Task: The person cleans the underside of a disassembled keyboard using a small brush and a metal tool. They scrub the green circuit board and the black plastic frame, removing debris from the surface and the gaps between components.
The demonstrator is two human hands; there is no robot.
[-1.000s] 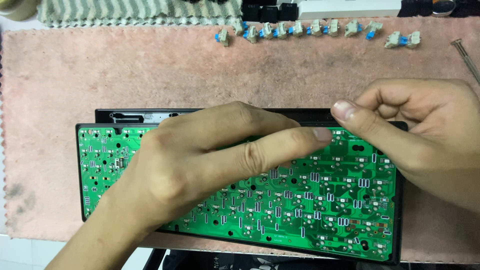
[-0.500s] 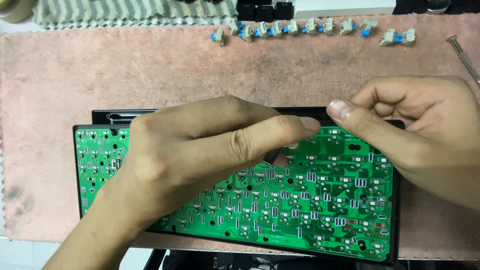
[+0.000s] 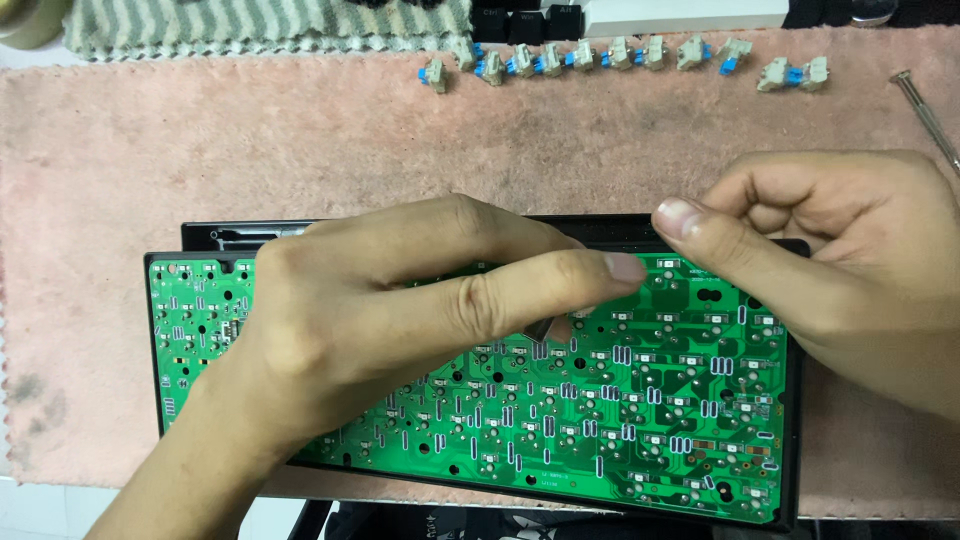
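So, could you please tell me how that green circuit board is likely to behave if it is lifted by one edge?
The green circuit board looks thin, flat and rigid, so it would probably stay stiff and feel light. Its face is crowded with small soldered parts, so it is likely fragile. Sitting in the black frame, it may catch when lifted.

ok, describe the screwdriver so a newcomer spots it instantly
Start at the pink mat under the green circuit board. Go to its far right corner, past the row of blue-and-beige switches and above the right hand. The screwdriver lies there slantwise: the only thin metal rod, unlike the stubby switches.
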